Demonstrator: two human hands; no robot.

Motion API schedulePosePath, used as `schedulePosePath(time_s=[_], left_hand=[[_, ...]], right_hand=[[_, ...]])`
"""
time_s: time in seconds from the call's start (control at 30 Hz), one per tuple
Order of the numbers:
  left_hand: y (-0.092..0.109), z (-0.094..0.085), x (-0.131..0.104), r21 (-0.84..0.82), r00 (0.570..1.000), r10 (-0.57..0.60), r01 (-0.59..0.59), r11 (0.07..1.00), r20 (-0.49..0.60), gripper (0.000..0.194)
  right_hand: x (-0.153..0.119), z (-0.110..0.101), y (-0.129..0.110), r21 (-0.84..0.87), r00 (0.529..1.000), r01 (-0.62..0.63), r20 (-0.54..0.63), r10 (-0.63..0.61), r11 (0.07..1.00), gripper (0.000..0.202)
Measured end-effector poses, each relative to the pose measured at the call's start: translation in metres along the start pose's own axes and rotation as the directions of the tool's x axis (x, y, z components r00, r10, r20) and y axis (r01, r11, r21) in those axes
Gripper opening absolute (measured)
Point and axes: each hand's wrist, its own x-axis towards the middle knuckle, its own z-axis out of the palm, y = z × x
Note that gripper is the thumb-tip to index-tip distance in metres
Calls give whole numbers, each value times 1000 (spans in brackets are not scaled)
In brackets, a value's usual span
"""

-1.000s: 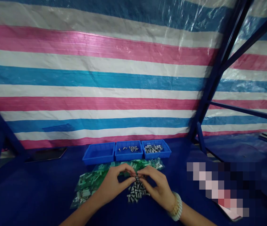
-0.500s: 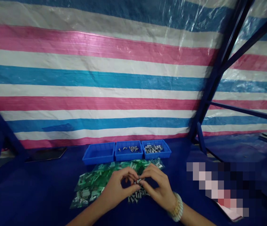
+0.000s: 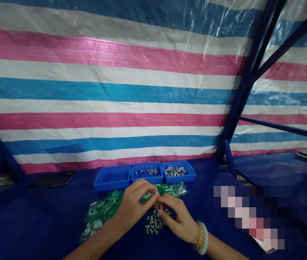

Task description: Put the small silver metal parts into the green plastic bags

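My left hand [image 3: 135,204] is raised over green-tinted plastic bags [image 3: 103,209], its thumb and forefinger pinched around a small metal fastener whose exact shape is too small to tell. Close beside it, my right hand [image 3: 180,218], with a beaded bracelet at the wrist, has its thumb and fingers apart over a pile of small metal screws [image 3: 155,222]. The right forefinger reaches close to the left thumb tip, while the right thumb lies at the pile's edge. Part of the pile and bags is hidden by my hands.
Behind the bags stand three blue trays: a left tray [image 3: 112,177] with nothing visible in it, a middle tray [image 3: 146,179] with a few screws, and a right tray [image 3: 180,178] holding metal cylinders. A dark flat device [image 3: 52,179] lies left. Blue frame posts [image 3: 234,108] flank the table.
My left hand has lifted up and away from the pile with the fastener. The right thumb and fingers have spread, and more of the screw pile shows.
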Motion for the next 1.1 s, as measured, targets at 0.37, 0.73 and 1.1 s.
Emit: schedulePosePath(time_s=[0.37, 0.73, 1.1], left_hand=[[-45, -12, 13, 233, 958, -59, -9, 972, 282, 14], [-26, -1, -47, 162, 790, -150, 65, 985, 595, 8], [-16, -5, -45, -411, 792, -442, 601, 685, 420, 5]], right_hand=[[0, -1, 3, -11, 997, -69, -18, 69, 998, 29], [-1, 1, -1, -55, 998, -59, 10, 59, 997, 24], [-2, 3, 4, 13, 999, 0, 51, -1, 1000, 22]])
